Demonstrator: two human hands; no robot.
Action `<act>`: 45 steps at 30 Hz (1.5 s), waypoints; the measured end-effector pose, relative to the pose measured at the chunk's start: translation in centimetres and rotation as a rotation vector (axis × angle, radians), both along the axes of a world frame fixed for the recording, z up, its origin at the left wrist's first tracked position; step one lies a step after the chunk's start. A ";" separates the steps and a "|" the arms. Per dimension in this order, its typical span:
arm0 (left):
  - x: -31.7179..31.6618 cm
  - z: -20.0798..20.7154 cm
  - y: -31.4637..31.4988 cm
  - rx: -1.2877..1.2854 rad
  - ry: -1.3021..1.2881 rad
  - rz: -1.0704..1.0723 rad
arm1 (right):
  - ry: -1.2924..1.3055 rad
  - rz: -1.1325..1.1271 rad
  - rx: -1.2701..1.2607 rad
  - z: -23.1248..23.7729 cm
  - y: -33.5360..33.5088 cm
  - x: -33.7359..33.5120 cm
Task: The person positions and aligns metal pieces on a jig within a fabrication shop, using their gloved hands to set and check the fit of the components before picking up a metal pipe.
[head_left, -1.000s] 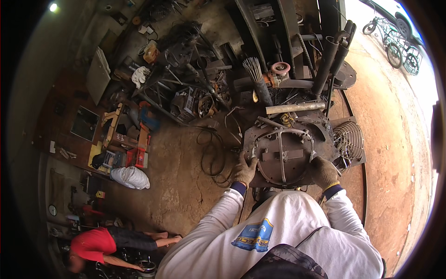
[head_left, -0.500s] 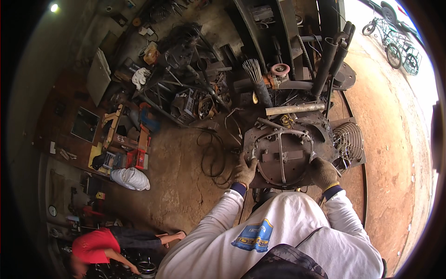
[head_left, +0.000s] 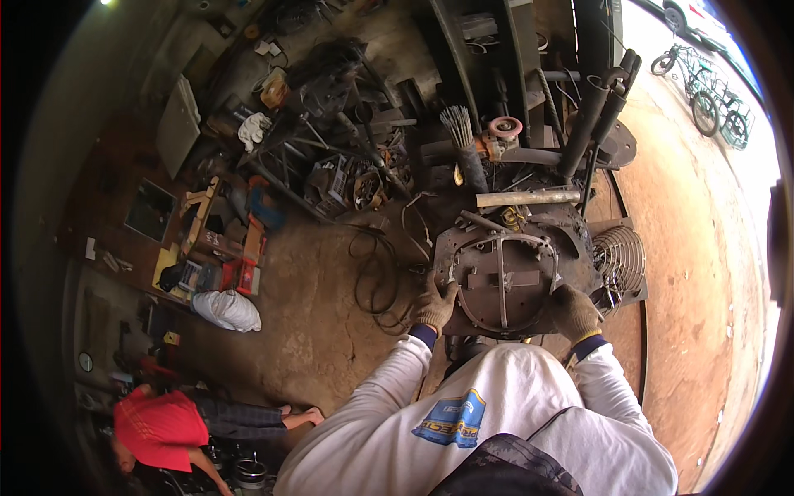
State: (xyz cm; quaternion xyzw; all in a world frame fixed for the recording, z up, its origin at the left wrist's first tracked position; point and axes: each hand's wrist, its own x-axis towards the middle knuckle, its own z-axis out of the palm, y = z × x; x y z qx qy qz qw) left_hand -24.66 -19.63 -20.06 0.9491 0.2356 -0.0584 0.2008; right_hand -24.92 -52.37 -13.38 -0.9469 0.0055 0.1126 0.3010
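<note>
A round metal frame, a ring with a bar across its middle [head_left: 500, 269], lies on a dark steel work surface [head_left: 581, 258] in front of me. My left hand [head_left: 432, 306], in a knitted work glove, is closed on the ring's left edge, thumb toward the ring. At the ring's right edge, my right hand [head_left: 576, 314], also gloved, is closed with its fingertips partly hidden. Under the crossbar sits a short flat metal piece [head_left: 517, 279]. Just beyond the ring, a pale metal tube [head_left: 529, 198] lies crosswise.
Behind the tube stand a holder of welding rods [head_left: 470, 161] and an angle grinder [head_left: 495, 145]. Thick upright pipes [head_left: 585, 132] rise at far right, and a wire coil [head_left: 620, 252] sits beside the surface. A cable [head_left: 368, 277] loops on the floor. A person in red [head_left: 161, 427] bends at lower left.
The view has shifted slightly. Both hands stay at the ring's edges, and the ring has hardly moved. The person in red has shifted a little, lower and to the left.
</note>
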 end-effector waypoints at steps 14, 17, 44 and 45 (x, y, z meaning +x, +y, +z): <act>-0.2 0.9 -0.3 -0.058 -0.049 -0.007 | -0.030 0.050 0.014 -0.1 -0.2 -0.1; -0.2 2.0 -0.5 -0.067 -0.009 -0.003 | -0.017 0.036 0.022 0.6 0.1 0.0; 0.3 1.1 -0.3 -0.215 -0.136 -0.014 | -0.289 0.031 0.084 -3.2 -0.4 -0.2; -0.1 1.1 0.0 -0.226 -0.104 -0.005 | -0.283 0.078 0.111 -3.2 -0.5 -0.2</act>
